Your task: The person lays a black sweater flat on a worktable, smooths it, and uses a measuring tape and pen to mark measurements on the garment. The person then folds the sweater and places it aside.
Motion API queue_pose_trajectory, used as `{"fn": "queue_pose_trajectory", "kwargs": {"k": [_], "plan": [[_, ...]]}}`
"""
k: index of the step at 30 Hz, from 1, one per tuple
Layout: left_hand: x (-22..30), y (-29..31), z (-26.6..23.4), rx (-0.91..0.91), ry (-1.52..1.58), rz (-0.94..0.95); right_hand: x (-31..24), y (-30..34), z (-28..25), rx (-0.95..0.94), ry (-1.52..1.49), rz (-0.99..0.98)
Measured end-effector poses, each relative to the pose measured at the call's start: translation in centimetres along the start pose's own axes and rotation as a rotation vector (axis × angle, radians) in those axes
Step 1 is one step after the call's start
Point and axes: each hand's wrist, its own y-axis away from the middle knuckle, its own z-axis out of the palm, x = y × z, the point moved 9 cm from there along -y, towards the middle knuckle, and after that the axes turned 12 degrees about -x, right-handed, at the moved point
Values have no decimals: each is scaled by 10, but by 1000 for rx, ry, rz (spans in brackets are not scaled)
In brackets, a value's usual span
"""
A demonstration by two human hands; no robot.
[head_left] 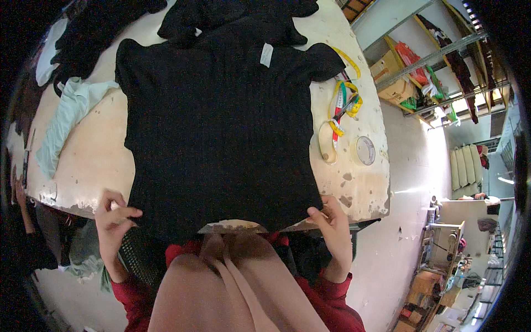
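Observation:
A black ribbed short-sleeved top (221, 127) lies spread flat on the pale worktable (94, 160), with its hem toward me. Near the collar a small white tag (266, 55) shows. At the hem's left corner my left hand (115, 218) pinches the fabric between thumb and forefinger. My right hand (331, 218) pinches the opposite corner, at the table's near edge. Part of the hem hangs over that edge, and both sleeves lie out to the sides.
More black garments (232, 19) lie beyond the top, and a pale green cloth (72, 122) lies left. At right are a yellow tape measure (334, 119) and a roll of clear tape (365, 150). Another person's arm (25, 210) shows far left. Shelving (426, 66) stands right.

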Motion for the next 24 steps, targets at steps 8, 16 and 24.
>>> {"fn": "queue_pose_trajectory", "kwargs": {"k": [8, 16, 24], "plan": [[165, -168, 19, -322, 399, 381, -152, -23, 44, 273, 98, -456], [189, -221, 52, -418, 587, 796, -164, -40, 53, 154, -219, -640], [174, -216, 62, -518, 603, 872, -148, -27, 67, 136, 177, -575]]}}
